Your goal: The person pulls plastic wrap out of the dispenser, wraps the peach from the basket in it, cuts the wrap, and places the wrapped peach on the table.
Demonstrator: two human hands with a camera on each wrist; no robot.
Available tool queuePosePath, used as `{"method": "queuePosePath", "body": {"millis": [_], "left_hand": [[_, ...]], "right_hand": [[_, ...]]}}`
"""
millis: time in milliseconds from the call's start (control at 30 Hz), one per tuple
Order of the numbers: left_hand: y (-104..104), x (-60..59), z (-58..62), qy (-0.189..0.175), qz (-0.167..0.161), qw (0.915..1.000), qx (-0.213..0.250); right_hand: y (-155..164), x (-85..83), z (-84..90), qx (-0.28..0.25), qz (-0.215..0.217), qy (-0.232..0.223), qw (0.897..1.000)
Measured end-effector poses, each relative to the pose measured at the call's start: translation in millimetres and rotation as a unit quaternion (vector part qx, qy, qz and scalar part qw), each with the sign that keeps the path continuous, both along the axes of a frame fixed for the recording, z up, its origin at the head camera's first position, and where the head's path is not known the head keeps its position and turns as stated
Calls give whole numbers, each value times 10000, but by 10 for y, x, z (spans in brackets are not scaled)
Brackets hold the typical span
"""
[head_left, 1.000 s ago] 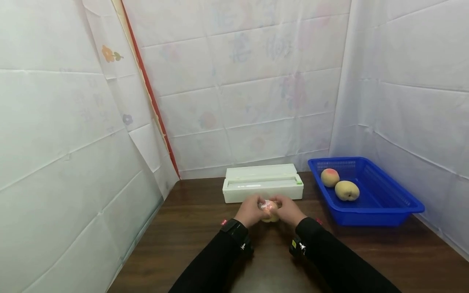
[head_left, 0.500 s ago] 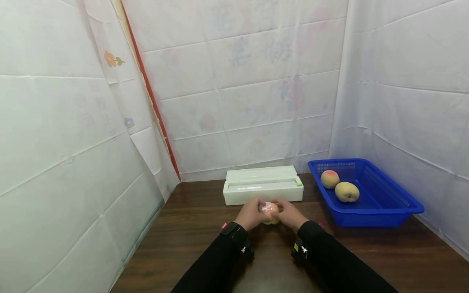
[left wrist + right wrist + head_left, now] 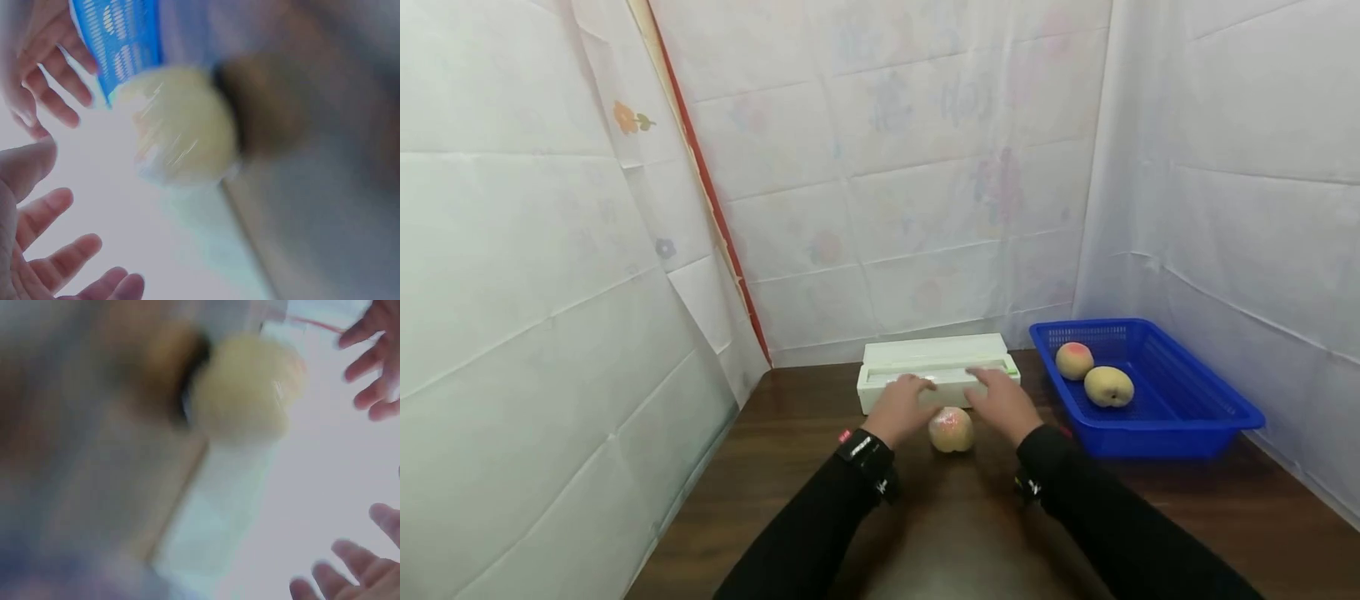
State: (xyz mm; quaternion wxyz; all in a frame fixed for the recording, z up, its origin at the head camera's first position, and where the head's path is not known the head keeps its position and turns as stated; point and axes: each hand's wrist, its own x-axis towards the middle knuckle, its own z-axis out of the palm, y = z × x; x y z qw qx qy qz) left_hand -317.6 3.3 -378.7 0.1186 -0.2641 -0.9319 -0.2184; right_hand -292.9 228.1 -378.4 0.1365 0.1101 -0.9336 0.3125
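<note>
A pale yellow peach (image 3: 952, 430) with a pink blush stands on the brown table, a shiny clear film over its skin. On its left is my left hand (image 3: 902, 410), raised and apart from it, fingers spread. My right hand (image 3: 1002, 406) is likewise lifted on the other side, holding nothing. Both wrist views show a gap between the hands and the peach (image 3: 187, 128), though motion blurs them. Just behind the hands lies a long white box (image 3: 880, 402) with its lid tipped back; it looks like a cling film box. The hands partly cover its front.
To the right, a blue plastic basket (image 3: 1180, 428) holds a pink-topped peach (image 3: 1074, 361) and a yellow peach (image 3: 1108, 387). White sheeting (image 3: 925, 208) hangs behind the table and along both sides.
Both hands have let go of the wrapped peach and moved apart and upward, fingers opening. The peach stays on the table, now in fuller view. Box and basket stay put.
</note>
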Motion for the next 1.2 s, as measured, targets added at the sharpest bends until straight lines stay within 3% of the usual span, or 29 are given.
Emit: {"method": "queuePosePath", "body": {"millis": [100, 200, 300, 400, 533, 633, 933, 1200], "left_hand": [[-68, -165, 285, 191, 310, 9990, -275], [-111, -329, 497, -88, 700, 9956, -617], [-132, -447, 615, -551, 1013, 9903, -778], [-145, -571, 650, -874, 1226, 9847, -875], [-184, -659, 640, -1096, 1412, 9793, -947], [-219, -656, 607, -1252, 1433, 9779, -868], [-324, -601, 393, -1320, 1379, 9783, -805], [-315, -482, 397, -1201, 1142, 9840, -657]], "right_hand": [[87, -144, 277, 1089, -328, 8, 9935], [181, -255, 508, 1702, -589, -436, 9827], [273, -351, 633, 1847, -700, -811, 9769], [349, -463, 682, 1964, -871, -1027, 9712], [397, -523, 700, 1904, -965, -1154, 9701], [412, -503, 672, 1831, -930, -1240, 9708], [353, -347, 570, 1754, -888, -1262, 9723], [269, -264, 587, 1739, -825, -1110, 9750]]}}
